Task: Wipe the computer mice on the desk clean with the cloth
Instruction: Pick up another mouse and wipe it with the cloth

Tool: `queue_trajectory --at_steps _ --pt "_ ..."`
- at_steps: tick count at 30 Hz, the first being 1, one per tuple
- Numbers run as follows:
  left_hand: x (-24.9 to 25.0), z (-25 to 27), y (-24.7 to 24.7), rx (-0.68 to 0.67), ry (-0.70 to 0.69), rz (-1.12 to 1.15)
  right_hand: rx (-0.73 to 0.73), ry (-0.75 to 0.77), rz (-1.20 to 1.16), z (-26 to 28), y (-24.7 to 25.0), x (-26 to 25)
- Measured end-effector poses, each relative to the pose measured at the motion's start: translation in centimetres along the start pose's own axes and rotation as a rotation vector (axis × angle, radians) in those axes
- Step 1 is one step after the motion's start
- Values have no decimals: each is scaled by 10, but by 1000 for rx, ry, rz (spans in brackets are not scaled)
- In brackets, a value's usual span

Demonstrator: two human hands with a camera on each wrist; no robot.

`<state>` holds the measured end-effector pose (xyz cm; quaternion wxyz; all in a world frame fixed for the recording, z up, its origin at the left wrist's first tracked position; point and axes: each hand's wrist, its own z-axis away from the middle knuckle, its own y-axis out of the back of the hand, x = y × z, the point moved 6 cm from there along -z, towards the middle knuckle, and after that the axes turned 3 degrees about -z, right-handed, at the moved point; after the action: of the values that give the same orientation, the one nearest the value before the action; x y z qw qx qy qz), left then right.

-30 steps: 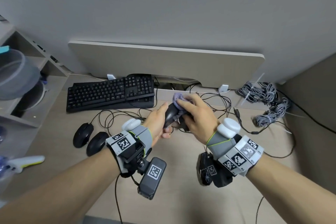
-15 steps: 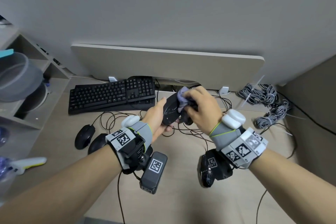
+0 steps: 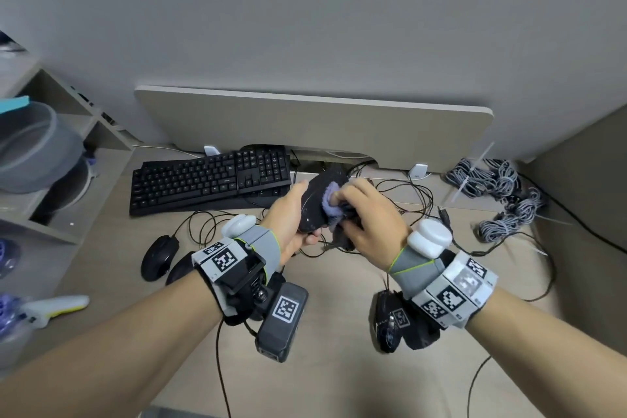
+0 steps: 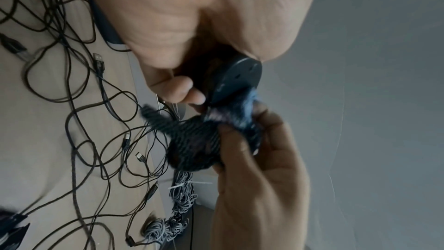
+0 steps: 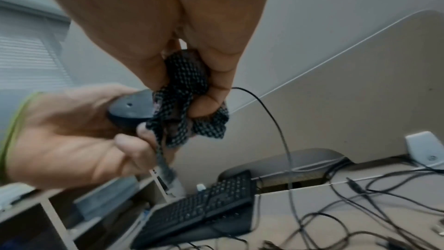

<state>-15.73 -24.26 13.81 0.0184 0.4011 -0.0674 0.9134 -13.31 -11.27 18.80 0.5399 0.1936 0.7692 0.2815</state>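
Note:
My left hand [image 3: 300, 212] grips a black mouse [image 3: 317, 202] in the air above the desk, its flat underside turned towards me. My right hand [image 3: 356, 210] holds a bunched cloth [image 3: 330, 202], purple on one side and dark mesh on the other, pressed against that underside. In the left wrist view the cloth [image 4: 197, 145] covers the near end of the mouse [image 4: 240, 77]. In the right wrist view my right hand [image 5: 192, 83] squeezes the cloth [image 5: 185, 86] against the mouse [image 5: 131, 109]. Two more black mice [image 3: 159, 256] [image 3: 179, 270] lie on the desk at the left.
A black keyboard [image 3: 210, 180] sits behind the hands, with tangled black cables [image 3: 407, 193] to its right. Coils of grey cable [image 3: 498, 187] lie at the back right. Another dark mouse [image 3: 385, 322] lies under my right wrist. A shelf unit [image 3: 68, 180] stands at the left.
My left hand has turned the mouse so its flat underside faces me. The cloth in my right hand has shifted across that surface. Both hands stay in nearly the same spot.

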Motion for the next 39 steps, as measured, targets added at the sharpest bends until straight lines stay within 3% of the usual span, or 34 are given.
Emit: queue_trajectory --at_steps 4,9,13,17,21,26,29,31,35,39 --pt "-6 3 -4 -12 3 -24 94 -136 21 -13 20 26" --pt "-3 4 -5 -24 -2 -52 -13 -21 42 -2 5 7" --pt "-9 6 -6 -7 29 -44 67 -115 28 -13 18 20" --pt "0 6 -4 16 4 -23 -39 8 44 -1 2 -6" --pt "0 9 -6 5 1 -64 42 -119 31 -14 20 15" --pt "4 6 -8 -10 1 -68 -78 7 45 -2 5 -10" --pt "1 10 -8 0 8 -87 -1 -106 24 -11 21 13" --pt "5 9 -11 -1 -10 -60 18 -92 11 -18 23 4" --pt "13 2 -7 29 -29 49 -131 79 12 -3 -2 -38" --pt "11 3 -3 56 -33 54 -216 97 81 3 -2 -25"
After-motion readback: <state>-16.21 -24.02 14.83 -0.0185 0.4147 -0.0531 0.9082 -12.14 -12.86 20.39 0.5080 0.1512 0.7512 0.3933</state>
